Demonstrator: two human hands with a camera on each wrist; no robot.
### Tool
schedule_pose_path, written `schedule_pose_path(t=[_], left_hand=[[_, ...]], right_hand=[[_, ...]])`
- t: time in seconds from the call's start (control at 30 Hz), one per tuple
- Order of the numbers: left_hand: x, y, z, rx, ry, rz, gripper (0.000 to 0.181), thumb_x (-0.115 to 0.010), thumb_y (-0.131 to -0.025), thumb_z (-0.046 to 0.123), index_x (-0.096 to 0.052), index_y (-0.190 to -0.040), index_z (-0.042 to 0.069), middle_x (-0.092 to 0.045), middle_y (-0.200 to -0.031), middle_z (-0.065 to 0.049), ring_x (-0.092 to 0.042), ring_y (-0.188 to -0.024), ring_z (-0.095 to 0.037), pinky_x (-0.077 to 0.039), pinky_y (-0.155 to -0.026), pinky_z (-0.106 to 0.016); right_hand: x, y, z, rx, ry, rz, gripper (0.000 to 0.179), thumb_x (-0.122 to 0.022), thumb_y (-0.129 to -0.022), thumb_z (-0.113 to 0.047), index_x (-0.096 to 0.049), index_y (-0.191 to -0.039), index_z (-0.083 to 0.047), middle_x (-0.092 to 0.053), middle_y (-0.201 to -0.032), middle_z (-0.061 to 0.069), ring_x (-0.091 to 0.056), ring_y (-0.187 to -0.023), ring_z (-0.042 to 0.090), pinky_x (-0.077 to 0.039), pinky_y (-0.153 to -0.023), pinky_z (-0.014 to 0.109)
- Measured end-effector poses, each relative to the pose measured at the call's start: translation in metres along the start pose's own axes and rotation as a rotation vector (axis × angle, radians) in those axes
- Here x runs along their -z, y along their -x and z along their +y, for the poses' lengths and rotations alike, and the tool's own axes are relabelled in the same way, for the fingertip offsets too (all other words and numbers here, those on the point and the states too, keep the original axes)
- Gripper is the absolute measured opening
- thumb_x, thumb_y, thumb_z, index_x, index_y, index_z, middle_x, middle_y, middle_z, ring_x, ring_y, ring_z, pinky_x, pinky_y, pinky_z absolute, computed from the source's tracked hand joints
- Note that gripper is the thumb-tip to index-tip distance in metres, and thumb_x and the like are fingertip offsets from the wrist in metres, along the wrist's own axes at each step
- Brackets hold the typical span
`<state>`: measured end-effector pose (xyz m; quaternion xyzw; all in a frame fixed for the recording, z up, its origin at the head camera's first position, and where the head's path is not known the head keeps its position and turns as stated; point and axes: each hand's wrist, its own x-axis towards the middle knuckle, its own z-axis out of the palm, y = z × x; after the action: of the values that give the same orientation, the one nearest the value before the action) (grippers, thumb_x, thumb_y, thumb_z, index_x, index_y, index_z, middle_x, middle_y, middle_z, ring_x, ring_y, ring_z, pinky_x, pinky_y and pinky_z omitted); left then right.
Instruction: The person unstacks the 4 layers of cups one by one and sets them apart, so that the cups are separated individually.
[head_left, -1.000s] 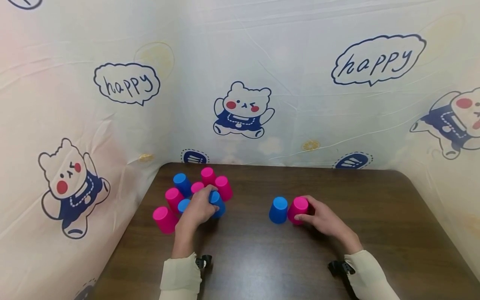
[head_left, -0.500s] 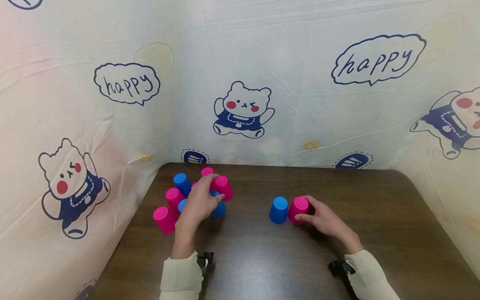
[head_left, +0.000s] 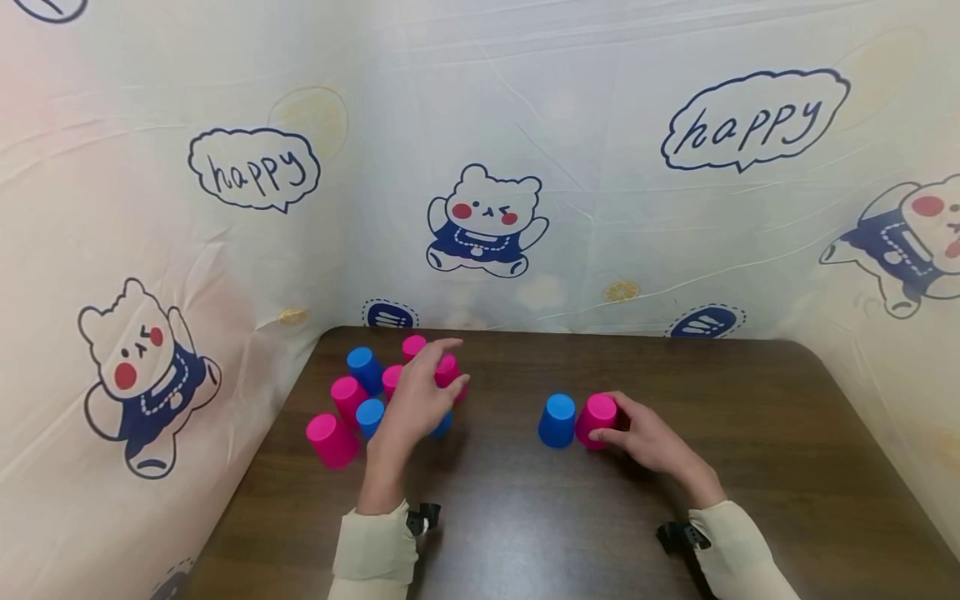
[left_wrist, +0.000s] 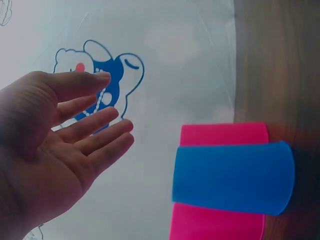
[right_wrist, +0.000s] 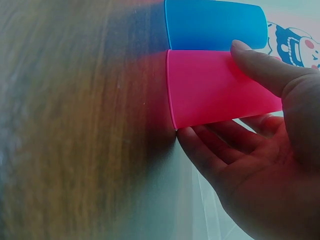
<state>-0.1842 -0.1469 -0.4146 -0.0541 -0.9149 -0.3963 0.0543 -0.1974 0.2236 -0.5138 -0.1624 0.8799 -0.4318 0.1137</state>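
Note:
My right hand (head_left: pixel 645 429) grips a pink cup (head_left: pixel 597 423) that stands upside down on the table. Thumb and fingers lie on opposite sides of it in the right wrist view. Right beside it stands an upturned blue cup (head_left: pixel 557 422). Over the cluster on the left hovers my left hand (head_left: pixel 420 396), fingers spread and holding nothing. Partly covered beneath it are a blue cup (head_left: pixel 442 427) and a pink cup (head_left: pixel 448 372). In the left wrist view a blue cup (left_wrist: pixel 232 177) stands in front of pink ones, apart from the hand.
Several more upturned cups stand at the left, among them a pink cup (head_left: pixel 332 442), a blue cup (head_left: pixel 370 417) and a far blue cup (head_left: pixel 365 370). The brown wooden table (head_left: pixel 510 517) meets a printed cloth (head_left: pixel 600 167) at its back and sides.
My left hand has let go of a blue cup in the cluster, risen, and shifted slightly right with its fingers opening. The right hand stays on its pink cup.

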Motion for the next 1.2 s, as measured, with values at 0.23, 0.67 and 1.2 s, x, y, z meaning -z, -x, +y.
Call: schedule_pose_path(t=[0.23,0.67,1.2], left_hand=[[-0.024,-0.004,0.003,-0.031,0.110,-0.053,0.063,-0.084,-0.091,0.014,-0.057,-0.148,0.020,-0.062,-0.148,-0.008,-0.060,-0.137,-0.033,-0.055,-0.107,-0.053],[-0.072,-0.005,0.010,-0.033,0.196,-0.257,0.067,-0.085,-0.090,0.026,-0.055,-0.150,0.026,-0.059,-0.153,-0.002,-0.055,-0.143,-0.029,-0.051,-0.113,-0.051],[-0.115,-0.008,0.024,-0.075,0.181,-0.384,0.065,-0.084,-0.091,0.023,-0.056,-0.150,0.019,-0.060,-0.150,-0.006,-0.057,-0.139,-0.033,-0.053,-0.111,-0.050]], right_hand=[[0.000,-0.001,0.000,-0.002,0.005,0.007,0.057,-0.080,-0.094,-0.034,-0.056,-0.143,-0.018,-0.067,-0.127,0.004,-0.062,-0.116,0.026,-0.057,-0.098,0.048],[-0.001,-0.001,0.000,-0.020,0.010,0.006,0.057,-0.080,-0.094,-0.035,-0.055,-0.143,-0.019,-0.067,-0.128,0.004,-0.061,-0.117,0.026,-0.058,-0.096,0.047],[0.000,0.000,0.000,-0.017,0.000,0.003,0.059,-0.080,-0.094,-0.037,-0.054,-0.144,-0.018,-0.066,-0.127,0.004,-0.061,-0.114,0.025,-0.059,-0.095,0.046]])
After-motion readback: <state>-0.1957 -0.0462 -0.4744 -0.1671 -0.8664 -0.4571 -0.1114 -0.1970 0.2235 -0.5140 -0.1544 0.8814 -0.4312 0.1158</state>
